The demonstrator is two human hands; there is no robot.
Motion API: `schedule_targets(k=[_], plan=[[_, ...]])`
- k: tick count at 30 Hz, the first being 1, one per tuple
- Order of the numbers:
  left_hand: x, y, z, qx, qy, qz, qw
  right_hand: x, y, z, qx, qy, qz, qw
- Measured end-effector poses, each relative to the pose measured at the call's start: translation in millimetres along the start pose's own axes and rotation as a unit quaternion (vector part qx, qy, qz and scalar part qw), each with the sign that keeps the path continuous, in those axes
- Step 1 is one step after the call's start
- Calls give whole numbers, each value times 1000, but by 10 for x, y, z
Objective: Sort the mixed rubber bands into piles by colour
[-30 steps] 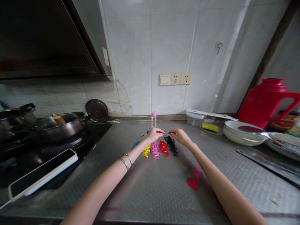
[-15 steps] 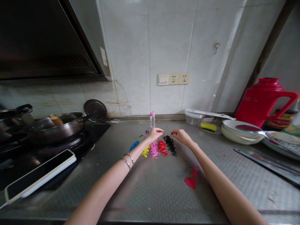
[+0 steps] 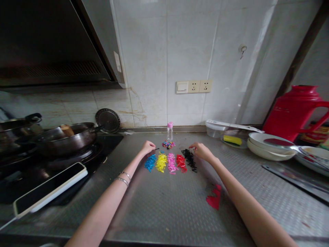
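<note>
Steel counter (image 3: 180,219) w/ black hob (image 3: 108,142) at left: dark pan (image 3: 69,139) on it, phone (image 3: 48,188) lying dark-face-up at hob's front edge. Round lid (image 3: 108,120) leans vs. tiled wall. Switch + 2 sockets (image 3: 194,86) mid-wall. Right side: red jug (image 3: 290,108), stacked white plates (image 3: 269,146), yellow sponge (image 3: 232,139) (in a shallow dish), clear tub (image 3: 214,129). Red scrap (image 3: 213,199) on counter, nearer cam.

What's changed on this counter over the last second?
The left hand swung out to the left, away from the right hand, uncovering more of the blue pile of small bands, the yellow pile and the mixed-colour heap beside the pink-capped clear bottle. The right hand stayed by the black pile. Piles and bottle did not shift.
</note>
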State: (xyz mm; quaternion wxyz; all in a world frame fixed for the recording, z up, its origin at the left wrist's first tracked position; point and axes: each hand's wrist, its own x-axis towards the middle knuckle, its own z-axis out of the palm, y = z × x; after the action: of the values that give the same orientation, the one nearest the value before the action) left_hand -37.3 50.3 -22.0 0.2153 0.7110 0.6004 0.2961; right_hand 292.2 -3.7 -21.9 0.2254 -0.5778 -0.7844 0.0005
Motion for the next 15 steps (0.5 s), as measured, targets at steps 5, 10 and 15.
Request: schedule_targets(k=[5,10,15], plan=[[31,-113,16,4,-32,33,999,-12,-107,-45,-5,-7,-13,1000],[78,-111,58,46,-28,67,996,-20,-137,-57,-12,-8,-7,1000],[70,-95,55,65,-29,98,993,-29,-133,-51,-12,-6,-5,1000]])
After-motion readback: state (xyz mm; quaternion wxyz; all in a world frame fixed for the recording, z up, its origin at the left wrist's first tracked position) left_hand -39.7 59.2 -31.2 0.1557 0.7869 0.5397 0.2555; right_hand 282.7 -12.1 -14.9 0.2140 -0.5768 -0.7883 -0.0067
